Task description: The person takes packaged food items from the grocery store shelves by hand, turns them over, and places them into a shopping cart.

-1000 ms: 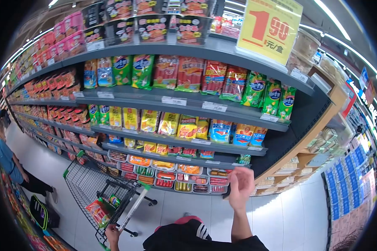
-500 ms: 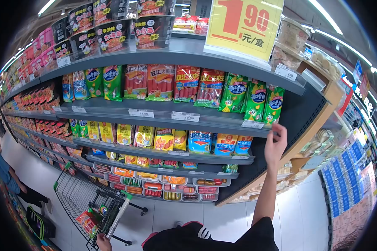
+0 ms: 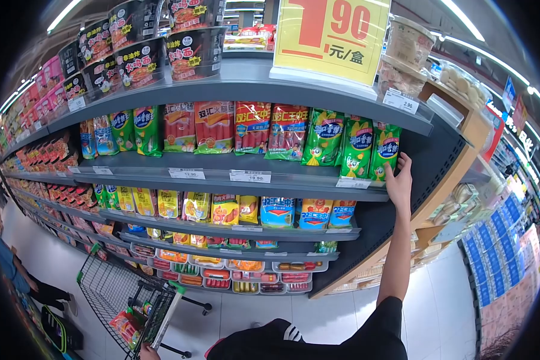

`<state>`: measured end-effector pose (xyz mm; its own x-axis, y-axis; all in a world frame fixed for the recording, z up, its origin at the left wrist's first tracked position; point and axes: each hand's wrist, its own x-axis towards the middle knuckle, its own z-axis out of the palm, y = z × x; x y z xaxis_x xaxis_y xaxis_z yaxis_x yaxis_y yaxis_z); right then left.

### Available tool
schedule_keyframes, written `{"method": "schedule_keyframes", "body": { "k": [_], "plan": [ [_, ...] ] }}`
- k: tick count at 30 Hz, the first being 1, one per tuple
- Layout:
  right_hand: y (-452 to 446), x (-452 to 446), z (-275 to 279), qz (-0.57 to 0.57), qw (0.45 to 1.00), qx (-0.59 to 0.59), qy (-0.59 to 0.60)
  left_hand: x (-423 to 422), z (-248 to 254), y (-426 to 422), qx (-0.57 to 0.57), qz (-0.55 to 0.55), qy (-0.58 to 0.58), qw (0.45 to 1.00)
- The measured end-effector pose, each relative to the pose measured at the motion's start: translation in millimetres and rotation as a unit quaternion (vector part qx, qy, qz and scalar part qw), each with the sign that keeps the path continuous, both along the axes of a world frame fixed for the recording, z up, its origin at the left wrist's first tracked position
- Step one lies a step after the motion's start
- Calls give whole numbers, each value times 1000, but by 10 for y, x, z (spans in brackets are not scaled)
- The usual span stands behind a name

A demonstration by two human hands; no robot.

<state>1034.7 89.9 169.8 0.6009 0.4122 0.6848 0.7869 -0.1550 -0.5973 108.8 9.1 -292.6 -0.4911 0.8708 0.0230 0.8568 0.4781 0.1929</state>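
Note:
My right hand [image 3: 399, 179] is raised to the right end of the shelf, its fingers apart around the edge of the rightmost green packet [image 3: 385, 150]. Thumb and fingertips are near the packet, which stands upright on the shelf. Another green packet [image 3: 357, 147] is just left of it. Low at the left, my left hand [image 3: 149, 351] is closed on the handle of the shopping cart [image 3: 165, 318], partly cut off by the frame's bottom. A red packet [image 3: 125, 327] lies in the cart.
Shelves [image 3: 222, 168] curve away to the left. A yellow price sign [image 3: 333, 39] stands on the top shelf beside stacked tubs [image 3: 411, 42]. At the far left are a person [image 3: 18, 276] and a black basket [image 3: 57, 327]. Wooden shelving [image 3: 450, 180] stands at the right.
My right hand has risen from below the shelves to the rightmost green packet. The view has shifted, so the shelves look nearer. My left hand stays at the cart handle.

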Motion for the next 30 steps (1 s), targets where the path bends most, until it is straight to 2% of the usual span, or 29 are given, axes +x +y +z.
{"method": "schedule_keyframes", "body": {
  "k": [5,11,14,18,23,26,27,30],
  "plan": [
    [3,22,37,5,999,6,42,-20,-71,13,18,20,17,999],
    [62,139,117,13,994,-52,93,3,-103,-9,30,22,36,999],
    [115,261,107,63,989,-11,136,-1,-58,-4,-14,38,25,999],
    [66,568,55,173,956,1,236,14,-29,10,-8,24,36,999],
    [-130,58,260,222,951,71,203,-4,-54,2,-6,21,25,999],
    [-228,-28,249,264,955,83,106,36,24,-18,-1,16,16,1000],
    [-275,-116,241,293,940,120,129,66,60,-19,3,12,8,1000],
    [-366,-235,163,227,967,108,47,1,-3,0,3,-12,1,1000]
  ]
}}
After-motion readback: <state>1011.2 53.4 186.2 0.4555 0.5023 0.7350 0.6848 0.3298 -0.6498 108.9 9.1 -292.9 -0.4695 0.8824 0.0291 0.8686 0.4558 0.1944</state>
